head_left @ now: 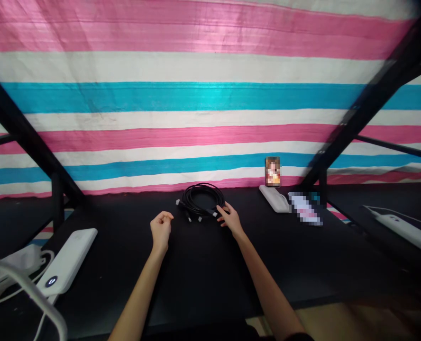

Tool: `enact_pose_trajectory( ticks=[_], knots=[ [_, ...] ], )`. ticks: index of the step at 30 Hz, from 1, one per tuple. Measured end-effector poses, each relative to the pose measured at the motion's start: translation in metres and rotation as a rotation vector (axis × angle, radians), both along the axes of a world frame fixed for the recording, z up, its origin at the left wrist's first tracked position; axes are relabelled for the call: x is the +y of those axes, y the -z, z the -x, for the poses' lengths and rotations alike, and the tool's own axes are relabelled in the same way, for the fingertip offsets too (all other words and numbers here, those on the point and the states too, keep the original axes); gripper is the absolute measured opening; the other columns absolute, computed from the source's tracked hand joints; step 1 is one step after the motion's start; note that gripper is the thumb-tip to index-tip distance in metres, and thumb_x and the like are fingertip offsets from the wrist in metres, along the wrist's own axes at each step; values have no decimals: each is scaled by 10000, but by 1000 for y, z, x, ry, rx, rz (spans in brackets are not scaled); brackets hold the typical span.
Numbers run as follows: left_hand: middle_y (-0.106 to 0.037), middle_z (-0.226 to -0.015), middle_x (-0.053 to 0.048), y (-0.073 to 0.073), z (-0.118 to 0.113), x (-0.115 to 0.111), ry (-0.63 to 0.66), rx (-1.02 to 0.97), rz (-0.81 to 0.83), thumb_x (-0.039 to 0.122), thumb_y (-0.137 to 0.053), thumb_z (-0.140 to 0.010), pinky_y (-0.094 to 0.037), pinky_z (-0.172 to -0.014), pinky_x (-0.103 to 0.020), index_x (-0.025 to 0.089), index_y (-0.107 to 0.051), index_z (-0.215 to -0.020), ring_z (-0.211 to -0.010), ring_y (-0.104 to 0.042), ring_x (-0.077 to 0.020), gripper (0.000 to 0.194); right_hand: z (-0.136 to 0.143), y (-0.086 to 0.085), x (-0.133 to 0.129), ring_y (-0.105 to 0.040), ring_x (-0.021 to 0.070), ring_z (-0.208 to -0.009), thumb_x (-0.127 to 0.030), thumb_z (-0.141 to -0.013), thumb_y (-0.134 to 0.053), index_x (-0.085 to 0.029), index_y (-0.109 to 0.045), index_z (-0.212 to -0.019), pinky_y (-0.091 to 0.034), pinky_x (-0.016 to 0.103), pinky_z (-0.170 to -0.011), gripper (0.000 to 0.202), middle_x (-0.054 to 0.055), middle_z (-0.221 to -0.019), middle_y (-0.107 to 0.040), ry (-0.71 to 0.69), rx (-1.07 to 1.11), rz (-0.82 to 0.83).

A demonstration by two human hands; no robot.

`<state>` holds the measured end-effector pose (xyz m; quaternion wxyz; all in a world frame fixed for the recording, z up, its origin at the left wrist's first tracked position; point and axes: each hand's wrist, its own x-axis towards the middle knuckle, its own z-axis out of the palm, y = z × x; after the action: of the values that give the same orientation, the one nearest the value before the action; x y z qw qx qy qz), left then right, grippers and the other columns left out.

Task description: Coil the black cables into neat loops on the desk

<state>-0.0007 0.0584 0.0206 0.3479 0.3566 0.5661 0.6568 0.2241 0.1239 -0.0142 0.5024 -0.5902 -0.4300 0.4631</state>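
A black cable (186,195) lies coiled in loose rings on the black tabletop, close to the striped sheet. Several light-coloured plugs (200,219) show along its near side. My right hand (231,219) is at the coil's right edge, fingers apart and touching the cable beside a plug; whether they press on it is hard to see. To the left of the coil, apart from it, my left hand (160,229) is curled into a loose fist above the table. Nothing shows in that fist.
A white power bank (76,255) lies at left, beside a white power strip and cords (22,263). Behind at right are a pale device (275,199), a small pictured card or screen (272,171) and a blurred packet (305,208). Black frame bars (367,104) slant up on both sides.
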Motion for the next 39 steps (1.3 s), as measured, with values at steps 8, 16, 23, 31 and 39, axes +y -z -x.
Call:
enact_pose_trajectory(
  ticks=[8, 16, 23, 31, 39],
  knots=[
    [-301, -363, 83, 0, 0, 0, 1, -1, -4, 196, -458, -592, -138, -361, -160, 166, -526, -550, -325, -251, -45, 85, -1, 3, 1, -585, 63, -418, -386, -696, -662, -187, -418, -1327, -432, 161, -276, 705, 141, -1199, -547, -5, -16, 0],
    [-302, -382, 77, 3, 1, 0, 2, 62, -2, 188, -451, -622, -138, -376, -180, 170, -529, -558, -341, -245, -57, 102, 0, 2, -1, -568, 63, -413, -403, -689, -675, -197, -491, -1282, -411, 156, -275, 655, 76, -1058, -635, -64, -128, -33],
    [-358, -480, 55, -4, -6, -6, -64, 542, -210, 156, -483, -724, -359, -555, -221, 189, -594, -773, -506, -413, -119, 126, 2, 4, -3, -549, 60, -419, -395, -673, -695, -269, -548, -1225, -393, 142, -300, 585, -9, -862, -686, -151, -213, -75],
    [-538, -1215, -70, -3, -9, -8, 165, 1096, -223, 234, -459, -830, -309, -948, -397, 248, -569, -1109, -1182, -417, -237, 300, 8, 2, -5, -518, 54, -412, -378, -782, -582, -266, -394, -1346, -376, 155, -335, 605, -12, -816, -681, -213, -302, -84],
    [-463, -1345, -65, 13, -8, -3, 346, 1168, -106, 278, -344, -901, -244, -1021, -423, 242, -483, -1239, -1315, -291, -212, 368, 8, 4, -7, -526, 54, -417, -427, -803, -551, -279, -307, -1386, -405, 176, -427, 649, -43, -757, -673, -248, -429, -141]
  ],
)
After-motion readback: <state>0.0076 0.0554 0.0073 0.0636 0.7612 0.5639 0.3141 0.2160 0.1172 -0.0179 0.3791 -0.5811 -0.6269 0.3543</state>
